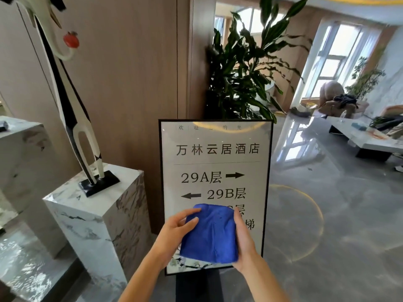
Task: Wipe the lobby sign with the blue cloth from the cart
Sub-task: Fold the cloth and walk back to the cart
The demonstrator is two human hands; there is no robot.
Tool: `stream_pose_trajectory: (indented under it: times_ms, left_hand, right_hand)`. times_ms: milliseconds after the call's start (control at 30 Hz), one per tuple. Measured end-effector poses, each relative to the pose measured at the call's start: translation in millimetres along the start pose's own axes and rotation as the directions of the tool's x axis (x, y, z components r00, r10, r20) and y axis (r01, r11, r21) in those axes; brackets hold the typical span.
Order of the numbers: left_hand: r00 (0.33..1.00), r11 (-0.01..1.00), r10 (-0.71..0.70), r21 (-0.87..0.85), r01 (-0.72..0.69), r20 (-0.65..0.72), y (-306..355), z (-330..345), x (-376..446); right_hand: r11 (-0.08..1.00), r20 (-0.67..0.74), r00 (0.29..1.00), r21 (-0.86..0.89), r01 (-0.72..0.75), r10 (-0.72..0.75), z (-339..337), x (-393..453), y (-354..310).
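A crane sculpture (72,110) stood on a marble pedestal (96,214) at the left. The left hand (174,232) and right hand (244,238) gripped the folded blue cloth (211,234) by its edges, before the lower part of the lobby sign (216,162). A plant (244,62) rose behind it.

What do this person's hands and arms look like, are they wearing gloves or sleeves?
No gloves and no sleeves show. Both the left hand and the right hand are bare, and both forearms are bare as far as the bottom edge of the picture. No watch, ring or bracelet is visible on either one.
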State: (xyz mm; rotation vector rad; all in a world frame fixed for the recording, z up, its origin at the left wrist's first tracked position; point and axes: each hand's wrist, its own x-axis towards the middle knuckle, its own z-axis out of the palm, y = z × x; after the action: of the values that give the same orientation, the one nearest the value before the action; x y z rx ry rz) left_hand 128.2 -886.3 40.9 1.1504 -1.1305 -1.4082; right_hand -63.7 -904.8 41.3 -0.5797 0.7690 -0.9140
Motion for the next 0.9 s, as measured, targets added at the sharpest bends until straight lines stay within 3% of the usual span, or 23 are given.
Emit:
stream_pose_trajectory:
  times_ms: [167, 400, 600, 767, 900]
  left_hand:
    - [0.991, 0.997, 0.058, 0.057, -0.051, -0.118, 5.2, 1.2, -8.1]
    - [0.984, 0.994, 0.091, 0.077, -0.080, -0.152, 9.5, 2.0, -10.9]
    - [0.980, 0.991, 0.095, 0.112, -0.076, -0.176, 14.7, 4.9, -10.7]
    - [0.986, 0.995, 0.095, 0.055, -0.088, -0.140, 19.9, 7.4, -12.1]
    - [0.994, 0.992, 0.097, 0.089, -0.093, -0.052, 26.3, 3.0, -12.0]
  right_hand:
    - [0.987, -0.157, 0.987, -0.147, -0.065, 0.042, -6.4, -8.7, -10.9]
    - [0.926, -0.042, 0.998, -0.378, 0.018, -0.037, -4.8, -28.5, -43.8]
    - [0.779, -0.192, 0.942, -0.618, 0.104, -0.277, -2.0, -43.7, -54.5]
    - [0.647, 0.010, 0.944, -0.726, 0.233, -0.328, -4.6, -52.3, -64.1]
    - [0.599, 0.057, 0.941, -0.758, 0.257, -0.333, -8.5, -55.4, -69.6]
